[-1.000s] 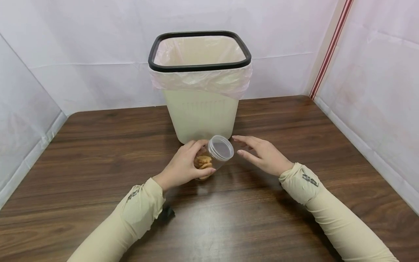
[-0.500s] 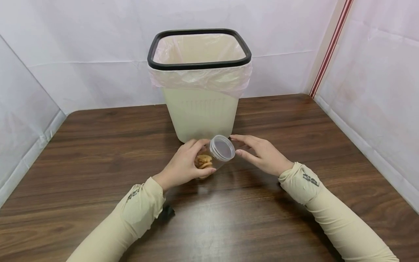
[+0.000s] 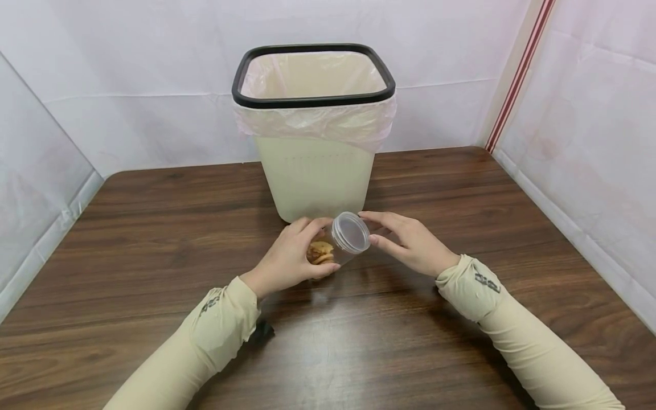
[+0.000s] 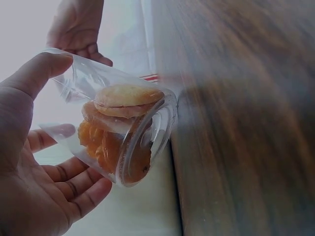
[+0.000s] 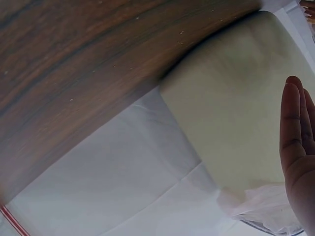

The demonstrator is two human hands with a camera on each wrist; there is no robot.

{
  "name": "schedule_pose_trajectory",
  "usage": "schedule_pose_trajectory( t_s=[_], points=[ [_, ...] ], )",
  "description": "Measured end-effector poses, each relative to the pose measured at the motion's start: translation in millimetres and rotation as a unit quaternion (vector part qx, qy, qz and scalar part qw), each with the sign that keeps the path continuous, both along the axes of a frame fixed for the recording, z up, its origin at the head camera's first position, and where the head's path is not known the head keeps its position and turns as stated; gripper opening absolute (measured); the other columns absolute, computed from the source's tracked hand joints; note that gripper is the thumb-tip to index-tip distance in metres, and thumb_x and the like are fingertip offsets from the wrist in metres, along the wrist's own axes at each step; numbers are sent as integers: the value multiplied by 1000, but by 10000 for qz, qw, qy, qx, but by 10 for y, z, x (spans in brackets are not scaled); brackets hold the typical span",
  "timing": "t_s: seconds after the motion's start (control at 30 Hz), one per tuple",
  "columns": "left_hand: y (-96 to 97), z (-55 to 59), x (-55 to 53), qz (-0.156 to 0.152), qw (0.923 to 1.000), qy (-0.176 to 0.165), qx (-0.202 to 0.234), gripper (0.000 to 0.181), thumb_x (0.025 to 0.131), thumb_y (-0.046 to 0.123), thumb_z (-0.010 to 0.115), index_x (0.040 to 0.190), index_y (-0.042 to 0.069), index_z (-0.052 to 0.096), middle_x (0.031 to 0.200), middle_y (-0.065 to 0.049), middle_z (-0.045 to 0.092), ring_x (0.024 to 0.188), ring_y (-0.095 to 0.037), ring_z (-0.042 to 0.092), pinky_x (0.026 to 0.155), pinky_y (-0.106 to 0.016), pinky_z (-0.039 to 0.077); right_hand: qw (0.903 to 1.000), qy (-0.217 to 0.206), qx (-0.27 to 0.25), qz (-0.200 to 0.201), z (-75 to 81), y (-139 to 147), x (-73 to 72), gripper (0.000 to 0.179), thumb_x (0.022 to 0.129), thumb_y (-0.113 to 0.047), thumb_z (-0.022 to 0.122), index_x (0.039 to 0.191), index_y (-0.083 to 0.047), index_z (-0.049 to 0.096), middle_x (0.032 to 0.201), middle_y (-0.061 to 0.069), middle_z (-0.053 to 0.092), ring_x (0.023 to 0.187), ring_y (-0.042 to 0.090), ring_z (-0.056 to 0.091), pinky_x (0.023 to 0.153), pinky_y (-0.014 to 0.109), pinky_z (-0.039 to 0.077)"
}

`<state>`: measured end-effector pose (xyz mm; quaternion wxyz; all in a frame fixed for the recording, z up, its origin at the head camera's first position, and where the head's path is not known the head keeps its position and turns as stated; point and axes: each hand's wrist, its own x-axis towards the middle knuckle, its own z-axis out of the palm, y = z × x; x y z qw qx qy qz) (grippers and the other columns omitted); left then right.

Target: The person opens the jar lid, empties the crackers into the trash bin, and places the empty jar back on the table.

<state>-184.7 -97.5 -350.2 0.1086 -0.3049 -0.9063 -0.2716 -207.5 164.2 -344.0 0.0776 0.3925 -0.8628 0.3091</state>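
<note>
A clear plastic jar (image 3: pixel 338 253) leans to the right with its screw lid (image 3: pixel 351 232) uppermost. My left hand (image 3: pixel 292 253) grips it, thumb on the near side and fingers on the far side. Several cookies (image 4: pixel 115 118) lie at the jar's bottom end in the left wrist view, some pale and round, one orange-brown with a wavy edge. To the right of the lid is my right hand (image 3: pixel 410 242), fingers extended and holding nothing, its fingertips right at the lid's rim. Only that hand's edge and fingers (image 5: pixel 291 120) show in the right wrist view.
Close behind the jar stands a cream trash bin (image 3: pixel 318 176) with a black rim and a pinkish liner bag (image 3: pixel 318 122). A small dark object (image 3: pixel 263 330) lies by the left forearm on the wooden table (image 3: pixel 169 228). White sheeting (image 3: pixel 154 68) surrounds the table.
The left hand has shifted the jar slightly to the right. My right fingertips have come a little left, closing the gap to the lid.
</note>
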Motion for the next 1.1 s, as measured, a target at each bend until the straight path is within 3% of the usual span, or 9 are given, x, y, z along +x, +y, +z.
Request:
schedule_pose_trajectory(
  t_s=[0.4, 0.7, 1.1],
  points=[
    [11, 8, 20, 27, 10000, 0, -46, 70, 73, 39, 81, 131, 11, 53, 107, -10, 62, 99, -21, 57, 92, -43, 43, 9999, 92, 65, -22, 45, -42, 46, 45, 97, -23, 57, 139, -10, 49, 134, 8, 59, 109, 23, 64, 95, 41, 49],
    [15, 6, 27, 50, 9999, -23, -123, 70, 74, 39, 81, 132, 11, 52, 107, -10, 61, 99, -21, 56, 93, -42, 43, 9986, 401, 124, -324, 77, -96, 108, 50, 94, -30, 61, 138, -10, 50, 133, 8, 60, 121, 23, 58, 102, 42, 45],
    [30, 13, 33, 55, 9998, 117, -157, 69, 74, 39, 81, 131, 13, 53, 104, -10, 61, 94, -20, 54, 87, -40, 43, 9958, 688, 103, -602, 97, -162, 180, 52, 89, -31, 67, 134, -9, 54, 127, 9, 63, 107, 23, 63, 92, 40, 50]
  ],
)
